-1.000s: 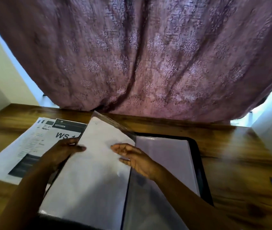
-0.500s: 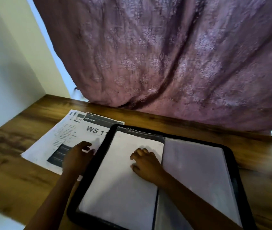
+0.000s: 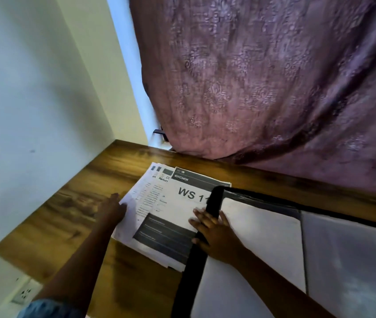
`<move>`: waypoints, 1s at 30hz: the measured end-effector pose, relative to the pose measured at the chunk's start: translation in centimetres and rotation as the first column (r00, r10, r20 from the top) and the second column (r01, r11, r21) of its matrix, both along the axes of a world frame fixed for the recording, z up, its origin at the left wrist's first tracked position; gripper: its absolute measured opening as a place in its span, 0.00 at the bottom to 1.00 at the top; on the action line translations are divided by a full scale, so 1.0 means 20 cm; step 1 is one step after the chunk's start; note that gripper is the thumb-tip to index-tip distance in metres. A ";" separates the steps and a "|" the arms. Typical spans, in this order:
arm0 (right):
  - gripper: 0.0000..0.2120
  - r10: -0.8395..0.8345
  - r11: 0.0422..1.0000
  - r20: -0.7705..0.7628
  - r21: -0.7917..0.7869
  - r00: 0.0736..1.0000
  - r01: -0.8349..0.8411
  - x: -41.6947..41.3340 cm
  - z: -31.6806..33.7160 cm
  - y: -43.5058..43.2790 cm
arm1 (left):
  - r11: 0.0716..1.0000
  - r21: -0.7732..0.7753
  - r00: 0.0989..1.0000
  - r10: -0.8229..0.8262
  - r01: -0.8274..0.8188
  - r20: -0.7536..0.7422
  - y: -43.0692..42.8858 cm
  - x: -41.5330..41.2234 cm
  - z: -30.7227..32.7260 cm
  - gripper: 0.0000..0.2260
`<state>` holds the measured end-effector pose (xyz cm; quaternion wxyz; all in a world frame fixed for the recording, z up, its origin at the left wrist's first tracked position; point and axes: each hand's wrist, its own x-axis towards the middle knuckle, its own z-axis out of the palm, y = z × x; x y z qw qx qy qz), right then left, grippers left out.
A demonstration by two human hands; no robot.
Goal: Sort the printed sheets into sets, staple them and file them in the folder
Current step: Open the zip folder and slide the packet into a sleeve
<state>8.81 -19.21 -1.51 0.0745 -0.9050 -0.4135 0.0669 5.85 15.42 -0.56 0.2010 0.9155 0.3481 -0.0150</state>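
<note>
Closest in there's a blue sleeve (image 3: 44, 306) on the left arm, with a wall socket (image 3: 23, 294) just left of it. The folder (image 3: 191, 276) lies open under the right forearm, with a white page showing. The right hand (image 3: 214, 232) lies flat across the folder's black left edge, fingers straight and spread, tips on the sheets (image 3: 159, 207). They're a fanned stack between the two hands, with the top one headed KITCHEN, and their right side is tucked under the folder. The left hand (image 3: 111, 210) is blurry, fingers stretched out, not holding anything, touching the stack's left edge on the wooden desk (image 3: 79, 214). Past both hands hangs a purple curtain (image 3: 262, 88).
</note>
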 end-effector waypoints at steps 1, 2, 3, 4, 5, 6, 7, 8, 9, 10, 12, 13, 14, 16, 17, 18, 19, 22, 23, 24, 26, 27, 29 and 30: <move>0.30 -0.015 0.999 0.004 -0.029 1.000 0.015 0.00 -0.01 0.02 | 1.000 0.019 1.000 -0.021 0.021 0.000 0.02 0.02 -0.01 0.23; 0.29 -0.025 0.999 0.001 -0.044 1.000 0.025 0.00 -0.02 0.03 | 1.000 0.009 1.000 -0.024 0.024 0.011 0.03 0.03 0.00 0.21; 0.28 -0.023 0.999 0.007 -0.048 1.000 0.024 0.00 -0.04 0.04 | 0.999 -0.024 0.999 -0.021 0.022 0.029 0.05 0.05 -0.01 0.19; 0.28 -0.021 0.998 0.011 -0.052 1.000 0.021 0.00 -0.04 0.04 | 0.998 -0.067 0.999 -0.007 0.010 0.043 0.06 0.06 0.00 0.18; 0.28 -0.019 0.998 0.026 -0.052 0.999 0.020 0.00 -0.05 0.04 | 0.994 -0.111 0.999 0.011 -0.005 0.052 0.07 0.06 0.00 0.16; 0.27 -0.019 0.998 0.043 -0.055 0.999 0.021 0.00 -0.06 0.05 | 0.988 -0.152 0.998 0.027 -0.018 0.058 0.08 0.07 0.01 0.14; 0.27 -0.014 0.998 0.057 -0.059 0.998 0.018 0.00 -0.06 0.05 | 0.982 -0.186 0.998 0.025 -0.014 0.058 0.09 0.07 0.01 0.12; 0.27 -0.010 0.998 0.059 -0.063 0.998 0.014 0.00 -0.07 0.06 | 0.978 -0.210 0.999 0.009 0.001 0.044 0.09 0.07 0.02 0.11; 0.27 -0.005 0.998 0.062 -0.056 0.998 0.008 0.00 -0.07 0.07 | 0.975 -0.223 1.000 -0.002 0.008 0.026 0.10 0.07 0.03 0.11; 0.27 0.001 0.999 0.064 -0.046 0.998 0.002 0.00 -0.08 0.09 | 0.974 -0.227 1.000 0.000 0.004 0.017 0.11 0.07 0.03 0.11; 0.27 0.010 0.999 0.067 -0.035 0.998 -0.008 -0.01 -0.08 0.14 | 0.972 -0.236 0.999 0.015 -0.008 0.031 0.14 0.06 0.05 0.11; 0.27 0.018 0.999 0.069 -0.031 0.997 -0.016 -0.02 -0.08 0.17 | 0.974 -0.228 0.999 0.019 -0.008 0.048 0.17 0.05 0.06 0.10; 0.27 0.023 0.999 0.064 -0.029 0.998 -0.021 -0.02 -0.07 0.21 | 0.978 -0.210 0.997 0.025 -0.010 0.068 0.20 0.04 0.07 0.09; 0.28 0.036 0.999 0.040 -0.024 0.999 -0.035 -0.02 -0.07 0.29 | 0.984 -0.175 0.992 0.048 -0.028 0.113 0.27 0.01 0.09 0.09; 0.29 0.043 0.999 0.033 -0.013 0.999 -0.043 -0.02 -0.07 0.33 | 0.988 -0.150 0.989 0.055 -0.035 0.134 0.30 0.00 0.11 0.09; 0.31 0.051 0.999 0.023 0.000 0.998 -0.051 -0.01 -0.07 0.36 | 0.992 -0.122 0.988 0.055 -0.038 0.145 0.34 -0.02 0.14 0.09; 0.32 0.057 0.998 0.022 0.017 0.998 -0.057 0.00 -0.07 0.39 | 0.996 -0.084 0.986 0.047 -0.034 0.160 0.37 -0.03 0.16 0.08; 0.37 0.056 0.996 0.041 0.061 0.998 -0.059 0.02 -0.08 0.45 | 1.000 0.011 0.971 0.003 -0.006 0.240 0.44 -0.06 0.27 0.08; 0.37 0.055 0.996 0.049 0.068 0.997 -0.058 0.02 -0.08 0.46 | 0.999 0.052 0.968 -0.001 -0.012 0.251 0.45 -0.08 0.32 0.10; 0.38 0.050 0.996 0.055 0.074 0.997 -0.054 0.02 -0.08 0.46 | 0.995 0.095 0.966 0.004 -0.029 0.258 0.46 -0.09 0.37 0.12; 0.38 0.043 0.996 0.056 0.072 0.998 -0.047 0.02 -0.08 0.47 | 0.985 0.159 0.958 0.012 -0.060 0.287 0.48 -0.10 0.48 0.12; 0.38 0.041 0.997 0.049 0.068 0.998 -0.044 0.02 -0.09 0.47 | 0.981 0.176 0.949 0.017 -0.076 0.315 0.48 -0.11 0.54 0.12; 0.38 0.035 0.996 0.033 0.077 0.999 -0.038 0.02 -0.08 0.47 | 0.975 0.198 0.923 0.015 -0.098 0.384 0.46 -0.12 0.66 0.12; 0.39 0.032 0.996 0.021 0.080 0.999 -0.034 0.02 -0.06 0.47 | 0.973 0.208 0.907 0.002 -0.099 0.421 0.44 -0.13 0.73 0.11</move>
